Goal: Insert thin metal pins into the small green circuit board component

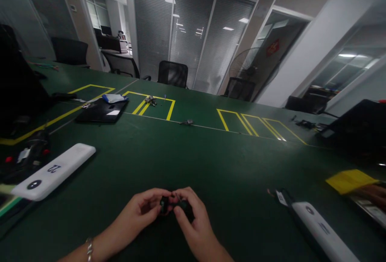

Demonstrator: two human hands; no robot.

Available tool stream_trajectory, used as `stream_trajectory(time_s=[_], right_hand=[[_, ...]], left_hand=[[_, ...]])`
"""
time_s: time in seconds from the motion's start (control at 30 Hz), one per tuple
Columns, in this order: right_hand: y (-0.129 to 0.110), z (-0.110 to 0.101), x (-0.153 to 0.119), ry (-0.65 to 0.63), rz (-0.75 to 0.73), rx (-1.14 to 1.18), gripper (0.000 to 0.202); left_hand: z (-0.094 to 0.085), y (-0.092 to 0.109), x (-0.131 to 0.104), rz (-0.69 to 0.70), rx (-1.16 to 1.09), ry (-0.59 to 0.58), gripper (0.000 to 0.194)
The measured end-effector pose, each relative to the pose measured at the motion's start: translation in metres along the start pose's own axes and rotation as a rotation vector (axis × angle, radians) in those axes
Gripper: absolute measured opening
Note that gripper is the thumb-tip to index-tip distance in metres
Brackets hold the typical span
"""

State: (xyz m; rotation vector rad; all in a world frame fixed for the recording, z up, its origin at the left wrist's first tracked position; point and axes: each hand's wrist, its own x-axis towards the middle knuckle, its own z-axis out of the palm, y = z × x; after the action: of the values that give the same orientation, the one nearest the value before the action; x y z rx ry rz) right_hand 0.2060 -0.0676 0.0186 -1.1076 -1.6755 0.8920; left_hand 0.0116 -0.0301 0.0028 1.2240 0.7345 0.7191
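Near the front edge of the green table (211, 165), my two hands are close together over its surface. My left hand (144, 209), with a bracelet on the wrist, pinches a small dark piece (164, 204) between thumb and fingertips. A larger dark, rounded object (186, 209) sits in my right hand (194, 217), partly covered by the thumb and fingers. Something thin and reddish shows between the two pieces; whether they are joined I cannot tell.
White numbered bar (57, 171) at left, another white bar (325, 230) at right. Beyond are a black flat case (102, 110), small metallic items (150, 100), a small grey object (188, 122) and yellow tape outlines. Another person's hand (372, 193) is by a yellow item (351, 180).
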Motion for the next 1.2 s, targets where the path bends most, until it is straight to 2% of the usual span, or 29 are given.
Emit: stream_trajectory(time_s=[0.07, 0.23, 0.43, 0.6, 0.77, 0.9, 1.07, 1.2], right_hand=[[0.003, 0.002, 0.001, -0.009, 0.037, -0.007, 0.014], [0.007, 0.005, 0.002, -0.029, 0.087, -0.043, 0.011], [0.007, 0.003, 0.003, -0.074, 0.097, -0.05, 0.012], [0.006, 0.002, 0.003, -0.091, 0.084, -0.069, 0.014], [0.007, 0.003, 0.003, -0.111, 0.103, -0.12, 0.008], [0.002, 0.003, 0.005, -0.152, 0.1, -0.171, 0.011], [-0.002, 0.003, 0.006, -0.183, 0.096, -0.181, 0.018], [0.001, 0.004, 0.006, -0.157, 0.116, -0.208, 0.019]], left_hand=[[0.002, 0.001, -0.001, -0.002, 0.04, 0.019, 0.027], [0.009, 0.005, -0.005, 0.009, 0.057, 0.069, 0.05], [0.009, 0.006, -0.004, -0.029, 0.077, 0.099, 0.04], [0.007, 0.007, -0.004, -0.003, 0.097, 0.057, 0.03], [0.008, 0.008, -0.007, 0.017, 0.262, 0.042, 0.029], [0.012, 0.005, -0.011, 0.065, 0.318, 0.045, 0.043], [0.014, 0.006, -0.012, 0.089, 0.318, 0.041, 0.029], [0.013, 0.008, -0.011, 0.124, 0.347, 0.033, 0.032]])
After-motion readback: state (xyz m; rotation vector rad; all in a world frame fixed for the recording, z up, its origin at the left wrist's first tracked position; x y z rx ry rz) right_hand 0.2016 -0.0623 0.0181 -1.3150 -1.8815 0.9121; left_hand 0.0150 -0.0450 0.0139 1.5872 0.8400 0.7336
